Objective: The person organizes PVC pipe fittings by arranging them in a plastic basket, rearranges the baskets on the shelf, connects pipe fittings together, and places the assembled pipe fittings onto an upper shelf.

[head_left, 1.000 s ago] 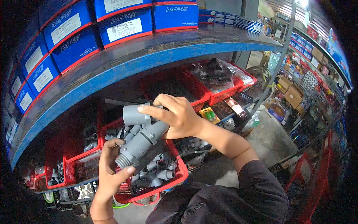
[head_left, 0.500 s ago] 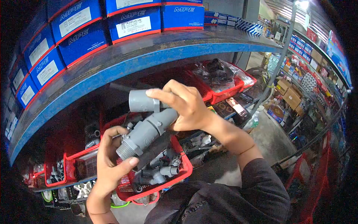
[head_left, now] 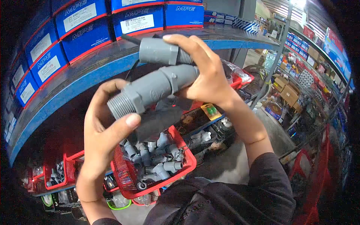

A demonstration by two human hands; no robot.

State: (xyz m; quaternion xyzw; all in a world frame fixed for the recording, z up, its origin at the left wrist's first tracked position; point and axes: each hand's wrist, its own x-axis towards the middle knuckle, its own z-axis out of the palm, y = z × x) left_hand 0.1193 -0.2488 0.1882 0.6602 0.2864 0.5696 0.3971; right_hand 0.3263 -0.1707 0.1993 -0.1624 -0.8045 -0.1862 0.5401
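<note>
Several grey plastic pipe fittings (head_left: 152,88) are held between my hands, in front of the shelf edge. My left hand (head_left: 107,120) is curled round the threaded lower-left end, with its thumb at the thread. My right hand (head_left: 210,71) grips the right ends, its index finger lying along the upper fitting (head_left: 155,51). That upper fitting has a wide smooth socket and a threaded part near my fingers. Darker grey pieces hang below the lit ones, partly shaded. Under them, a red basket (head_left: 190,165) holds many loose grey fittings.
Blue boxes (head_left: 84,39) stand stacked on the upper shelf (head_left: 240,44), whose blue edge runs just behind my hands. More red baskets (head_left: 67,179) sit at the lower left. A metal post (head_left: 279,54) rises at the right, with cartons (head_left: 288,93) on the floor beyond.
Both hands have lifted the grey fittings up and closer to the camera, now overlapping the shelf edge. More of the red basket beneath shows.
</note>
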